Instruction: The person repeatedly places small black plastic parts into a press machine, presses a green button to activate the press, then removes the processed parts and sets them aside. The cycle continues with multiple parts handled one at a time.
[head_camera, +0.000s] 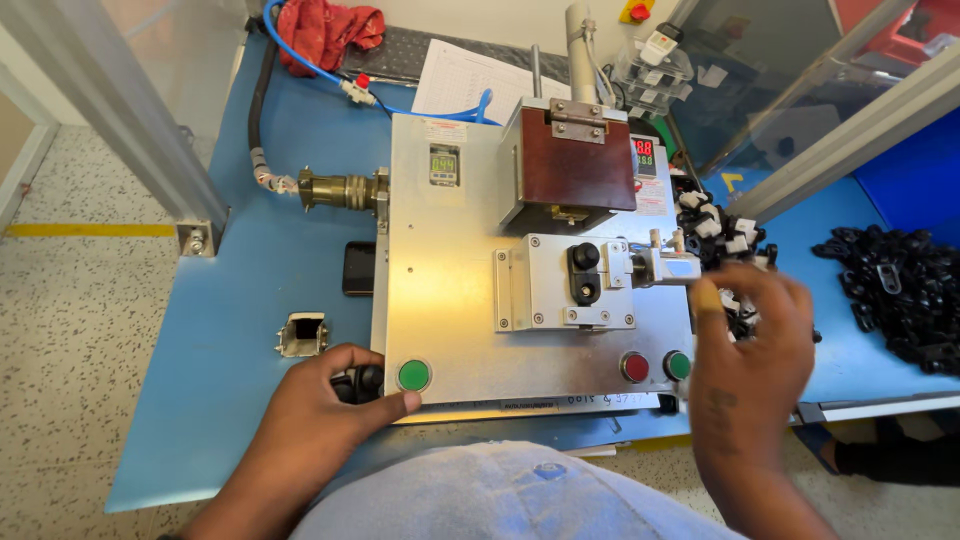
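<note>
My left hand rests at the front left corner of a steel machine plate. Its fingers are curled around a small black part, and the thumb lies just below a green button. My right hand is blurred at the plate's right edge, next to a red button and a second green button. It has a yellow cot on one fingertip, close to a small metal clamp. A black part sits in the fixture beneath a brown press block.
Black-and-white clips are heaped behind my right hand, and a pile of black parts lies further right. On the blue table are a dark phone-like slab, a small metal box, a brass connector, a red cloth and a paper sheet.
</note>
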